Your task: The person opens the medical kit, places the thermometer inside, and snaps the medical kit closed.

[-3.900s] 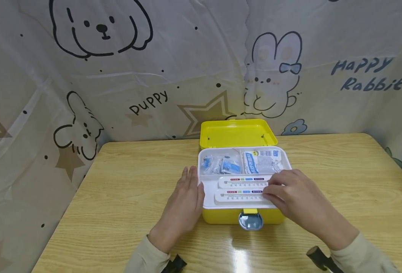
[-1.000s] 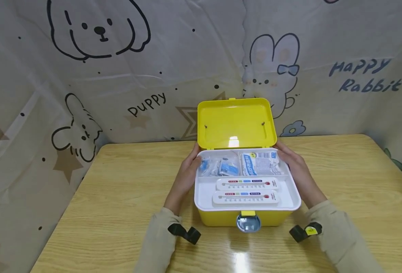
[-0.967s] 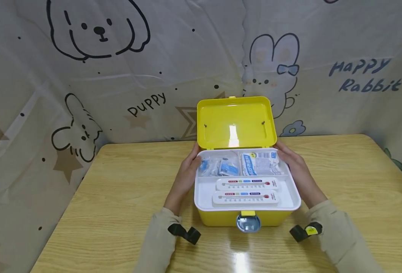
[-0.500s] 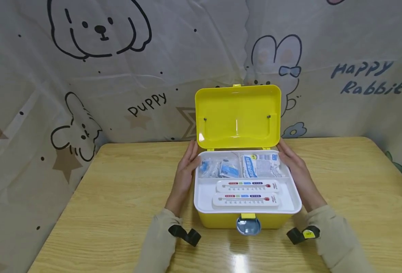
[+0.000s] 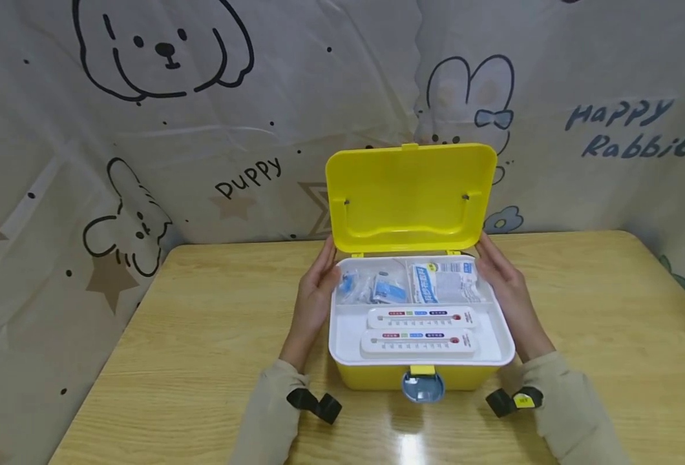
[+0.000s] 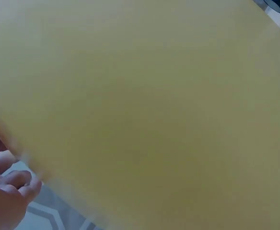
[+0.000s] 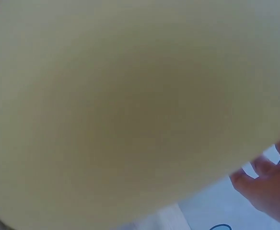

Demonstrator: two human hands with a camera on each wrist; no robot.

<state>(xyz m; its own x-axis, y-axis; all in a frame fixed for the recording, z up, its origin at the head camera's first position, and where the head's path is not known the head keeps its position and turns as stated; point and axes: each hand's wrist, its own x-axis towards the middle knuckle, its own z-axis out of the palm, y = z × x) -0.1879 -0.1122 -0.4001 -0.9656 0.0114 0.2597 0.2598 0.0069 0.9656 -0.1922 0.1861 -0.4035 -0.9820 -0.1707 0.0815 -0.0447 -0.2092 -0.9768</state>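
In the head view a yellow first-aid box stands on the table, its lid raised and leaning back. My left hand holds the left rear corner, thumb by the rim and fingers reaching behind toward the lid. At the right rear corner my right hand does likewise; its fingertips are hidden. Two white thermometers lie in the front of the white tray. Behind them are a gauze packet and clear bags with blue items. Blurred yellow box wall fills most of the left wrist view.
The wooden table extends on both sides of the box. A printed curtain hangs close behind the table and the lid. A clear bluish latch hangs from the box's front.
My right hand has left the thermometers, and both hands have gone to the box's rear corners. The lid has swung upward and stands steeper than before. The tray's contents lie about the same.
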